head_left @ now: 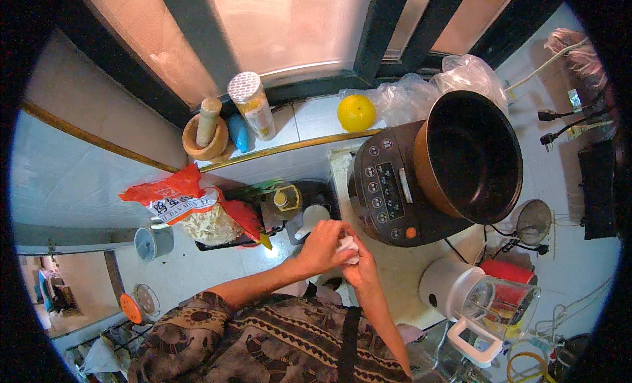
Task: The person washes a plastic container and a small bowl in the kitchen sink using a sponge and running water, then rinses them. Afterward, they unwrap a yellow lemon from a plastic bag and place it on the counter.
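Note:
A small crumpled white tissue or cloth point(348, 248) is bunched between my two hands, in front of my body. My left hand point(321, 246) curls round its left side. From the right, my right hand point(362, 264) grips it, and the fingers of both hands meet over it. Just beyond my fingers is a white round-topped container point(316, 216), beside a bottle with a yellow cap point(280, 200). Right of my hands, a dark electric cooker point(375, 195) stands on a pale worktop point(390, 262). A black-lined inner pot point(474, 156) leans tilted on the cooker.
An open red and white food bag point(197, 205) lies left. The window ledge holds a wooden mortar with pestle point(207, 129), a clear jar point(252, 104), a yellow ribbed object point(356, 112) and plastic bags point(410, 96). A white blender-like appliance point(449, 289) stands right, near loose cords.

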Tool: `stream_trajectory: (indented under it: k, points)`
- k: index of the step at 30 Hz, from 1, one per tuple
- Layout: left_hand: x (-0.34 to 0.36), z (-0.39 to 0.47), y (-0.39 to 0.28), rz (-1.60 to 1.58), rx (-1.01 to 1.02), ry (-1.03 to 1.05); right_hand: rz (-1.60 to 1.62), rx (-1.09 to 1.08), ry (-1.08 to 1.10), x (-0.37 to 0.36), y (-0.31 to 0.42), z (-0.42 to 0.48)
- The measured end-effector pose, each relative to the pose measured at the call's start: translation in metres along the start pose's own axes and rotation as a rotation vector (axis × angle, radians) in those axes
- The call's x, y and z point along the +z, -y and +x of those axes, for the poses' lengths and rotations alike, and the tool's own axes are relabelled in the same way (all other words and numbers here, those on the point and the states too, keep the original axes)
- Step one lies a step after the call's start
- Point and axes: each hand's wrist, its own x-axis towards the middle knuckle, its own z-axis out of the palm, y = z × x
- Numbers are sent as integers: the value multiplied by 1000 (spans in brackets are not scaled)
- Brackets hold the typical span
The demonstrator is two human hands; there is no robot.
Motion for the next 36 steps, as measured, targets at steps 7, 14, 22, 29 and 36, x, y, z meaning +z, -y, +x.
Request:
stream_trajectory:
  k: [7,14,22,29,36]
  points:
    - [-73,88,-1,-53,-7,-204,189,-17,-159,-82,4,-10]
    - [-72,198,12,114,123,-474,92,15,-272,-62,5,-23]
    - [-108,200,30,-1112,-112,-307,-15,-58,-301,-99,-4,-27]
    - [-117,173,35,-1365,-378,-48,73,-31,-273,-92,2,-31]
    - [-116,172,37,-1382,-418,-40,74,-54,-209,-108,-1,-24]
